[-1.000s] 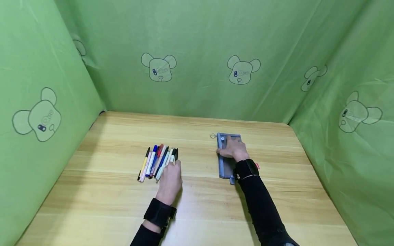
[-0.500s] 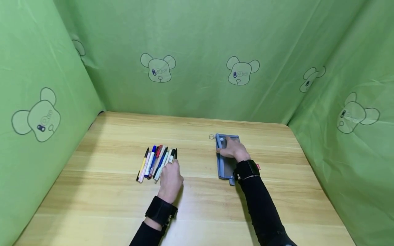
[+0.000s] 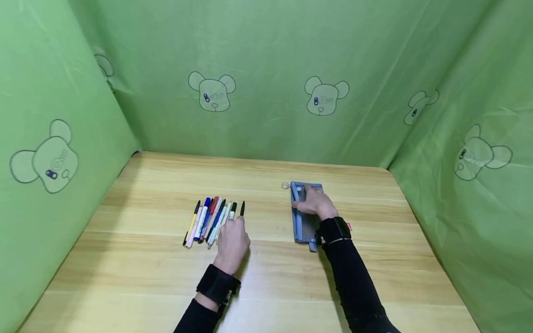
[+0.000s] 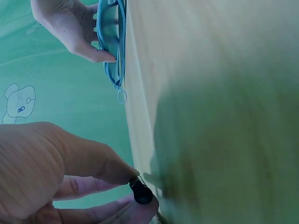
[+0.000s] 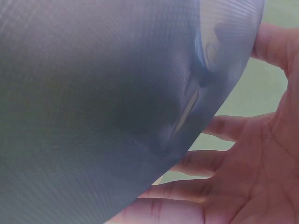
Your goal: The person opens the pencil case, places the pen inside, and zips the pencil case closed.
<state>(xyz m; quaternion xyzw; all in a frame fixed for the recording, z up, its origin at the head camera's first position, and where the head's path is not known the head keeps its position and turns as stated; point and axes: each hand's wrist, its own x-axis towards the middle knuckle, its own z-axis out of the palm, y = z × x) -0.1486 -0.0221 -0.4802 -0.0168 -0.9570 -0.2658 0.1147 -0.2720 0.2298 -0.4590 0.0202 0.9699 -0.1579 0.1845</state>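
My left hand (image 3: 232, 240) pinches a black-capped pen (image 3: 243, 209) between thumb and fingers, at the right side of a row of pens. In the left wrist view the pen's black end (image 4: 141, 192) shows between the fingertips. Several pens and markers (image 3: 205, 219) lie side by side to its left, their lower ends partly covered by the hand. My right hand (image 3: 317, 204) grips a blue mesh zip pencil case (image 3: 297, 227), thumb at the long zip edge and fingers across it. The left wrist view shows the zip side (image 4: 108, 70) parted. Mesh fills much of the right wrist view.
A light wood-grain table (image 3: 266, 286) lies under everything. Green curtains (image 3: 266, 129) with bear-head outlines stand behind and at both sides. A small metal ring (image 3: 285, 185) sticks out from the case's far left corner.
The black-capped pen has shifted slightly right, away from the other pens, in my left hand. My right hand stays on the pencil case.
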